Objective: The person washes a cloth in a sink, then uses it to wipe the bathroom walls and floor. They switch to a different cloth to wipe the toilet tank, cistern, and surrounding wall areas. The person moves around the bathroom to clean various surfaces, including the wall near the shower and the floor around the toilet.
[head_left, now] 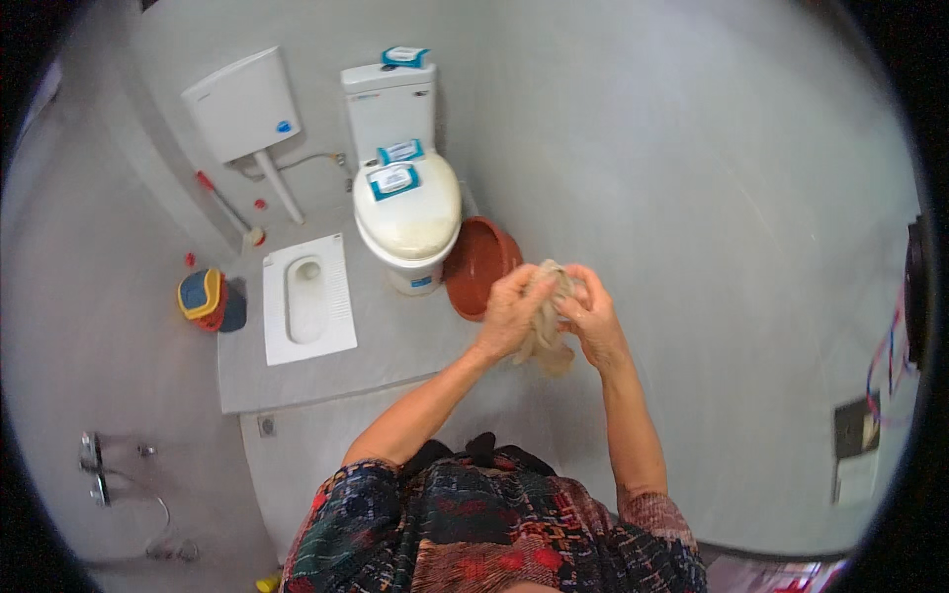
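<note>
Both fists clamped on cloth (547, 321), left hand (511, 313) and right hand (591, 314) wringing it midair beside basin (476, 265). Could drip onto floor (732, 247), or slip loose.

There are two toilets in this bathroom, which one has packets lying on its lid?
The white sitting toilet beside the brown basin; two blue-edged packets lie on its closed lid. The floor-level squat pan has none.

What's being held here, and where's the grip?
A crumpled beige cloth, bunched between both hands: left hand and right hand clasp its upper part, fingers closed round it, and its lower end hangs loose below them.
</note>
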The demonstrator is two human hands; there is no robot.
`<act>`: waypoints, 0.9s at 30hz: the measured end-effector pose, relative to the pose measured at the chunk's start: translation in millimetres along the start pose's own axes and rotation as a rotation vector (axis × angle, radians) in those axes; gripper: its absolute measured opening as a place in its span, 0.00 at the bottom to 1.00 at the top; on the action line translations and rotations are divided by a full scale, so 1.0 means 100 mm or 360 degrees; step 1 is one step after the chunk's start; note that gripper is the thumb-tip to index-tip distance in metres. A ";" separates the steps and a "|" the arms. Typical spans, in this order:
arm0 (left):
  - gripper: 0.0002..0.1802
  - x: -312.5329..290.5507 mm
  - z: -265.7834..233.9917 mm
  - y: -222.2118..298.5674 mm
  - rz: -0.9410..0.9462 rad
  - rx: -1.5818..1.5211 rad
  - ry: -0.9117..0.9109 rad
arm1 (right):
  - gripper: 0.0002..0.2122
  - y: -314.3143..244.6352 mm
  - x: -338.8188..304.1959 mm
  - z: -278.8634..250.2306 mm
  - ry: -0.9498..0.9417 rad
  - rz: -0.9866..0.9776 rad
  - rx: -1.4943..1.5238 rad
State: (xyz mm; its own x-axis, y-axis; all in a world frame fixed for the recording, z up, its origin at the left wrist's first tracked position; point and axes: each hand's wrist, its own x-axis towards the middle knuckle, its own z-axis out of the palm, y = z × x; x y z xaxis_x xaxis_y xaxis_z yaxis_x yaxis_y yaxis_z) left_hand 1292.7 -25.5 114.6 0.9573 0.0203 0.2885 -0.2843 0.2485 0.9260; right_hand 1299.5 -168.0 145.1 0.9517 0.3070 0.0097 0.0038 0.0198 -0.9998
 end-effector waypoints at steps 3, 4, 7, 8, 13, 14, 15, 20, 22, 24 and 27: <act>0.10 0.08 -0.02 0.02 -0.0264 -0.0357 -0.0064 | 0.15 0.08 0.12 -0.05 0.0084 0.0229 0.0526; 0.09 0.13 -0.03 0.02 -0.0356 -0.0547 -0.0078 | 0.14 0.15 0.16 -0.09 0.0058 0.0240 0.0518; 0.09 0.31 -0.21 -0.09 -0.0200 -0.0015 -0.0291 | 0.12 0.40 0.34 -0.33 0.0012 0.0108 0.0649; 0.10 0.38 -0.26 -0.11 -0.0167 0.0141 -0.0380 | 0.11 0.44 0.39 -0.52 -0.0004 -0.0048 0.0795; 0.12 0.68 -0.51 -0.23 -0.0232 0.0134 -0.0815 | 0.10 0.12 0.65 -0.27 0.0590 -0.0466 0.0264; 0.12 0.75 -0.50 -0.20 -0.0190 0.0152 -0.0804 | 0.10 0.07 0.67 -0.09 0.0535 -0.0396 0.0600; 0.13 0.84 -0.48 -0.19 -0.0147 0.0109 -0.0768 | 0.10 0.02 0.71 0.02 0.0463 -0.0331 0.0920; 0.13 1.17 -0.51 -0.08 -0.0145 0.0024 -0.0763 | 0.08 0.21 0.84 0.05 0.0665 -0.0238 0.0202; 0.13 1.26 -0.57 0.01 -0.0143 0.0192 -0.0888 | 0.07 0.12 0.89 0.04 0.0838 -0.0334 0.0184; 0.14 1.32 -0.66 0.06 0.0012 0.0504 -0.1082 | 0.06 -0.10 0.90 0.00 0.1063 -0.0486 0.0299; 0.16 1.42 -0.81 0.00 -0.0204 0.0533 -0.1196 | 0.05 -0.08 0.77 -0.08 0.1058 -0.0473 0.0109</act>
State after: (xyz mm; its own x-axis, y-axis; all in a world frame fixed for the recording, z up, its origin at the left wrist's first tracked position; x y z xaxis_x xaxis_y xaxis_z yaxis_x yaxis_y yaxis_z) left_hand 1432.5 55.6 135.6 0.7267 -0.6700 0.1519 -0.2899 -0.0986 0.9520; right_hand 1375.4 -151.8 154.1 0.8988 -0.3628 0.2459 0.2925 0.0787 -0.9530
